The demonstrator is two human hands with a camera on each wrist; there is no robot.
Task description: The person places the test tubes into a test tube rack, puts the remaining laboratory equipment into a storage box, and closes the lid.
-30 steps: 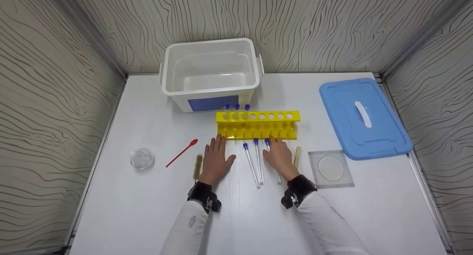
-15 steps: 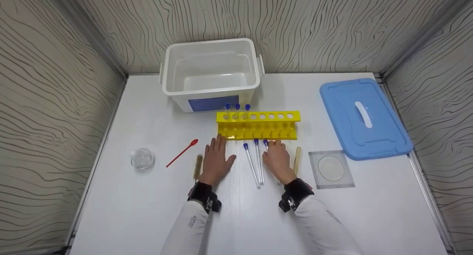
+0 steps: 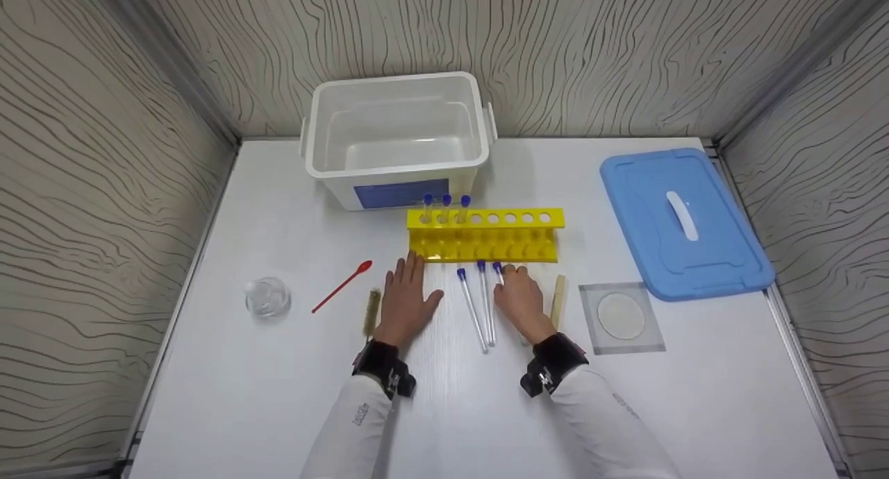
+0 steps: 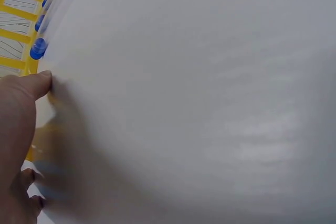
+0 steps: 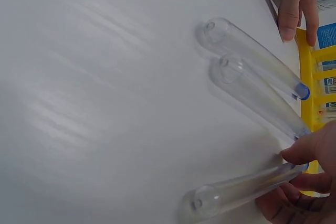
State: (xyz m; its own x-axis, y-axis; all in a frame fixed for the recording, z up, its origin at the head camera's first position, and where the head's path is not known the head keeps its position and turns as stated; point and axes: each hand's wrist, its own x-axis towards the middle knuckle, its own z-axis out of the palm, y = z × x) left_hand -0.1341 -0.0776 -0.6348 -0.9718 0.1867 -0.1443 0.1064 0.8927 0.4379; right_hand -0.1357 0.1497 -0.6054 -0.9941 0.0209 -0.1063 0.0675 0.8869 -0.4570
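Observation:
My left hand (image 3: 406, 298) lies flat on the table, fingertips at the front left of the yellow test tube rack (image 3: 444, 253). Near its blue cap, a test tube (image 5: 236, 192) is pinched between my right hand's (image 3: 521, 300) thumb and fingers. Most of that tube is hidden under the hand in the head view; in the right wrist view its round end points away from the rack. Beside it lie two more capped test tubes, a left one (image 3: 473, 312) and a middle one (image 3: 487, 309). Three blue-capped tubes (image 3: 446, 200) stand in the rack's left holes.
A white bin (image 3: 396, 172) stands behind the rack, and its blue lid (image 3: 701, 264) lies at right. A gauze mat (image 3: 590, 305) and wooden clamp (image 3: 558, 298) are right of my right hand. Leftward lie a brush (image 3: 372, 314), red spoon (image 3: 340, 287) and glass vessel (image 3: 267, 298).
My right hand has shifted slightly left, its fingers now bent around the rightmost loose tube, whose cap has moved a little left. The left hand stays put.

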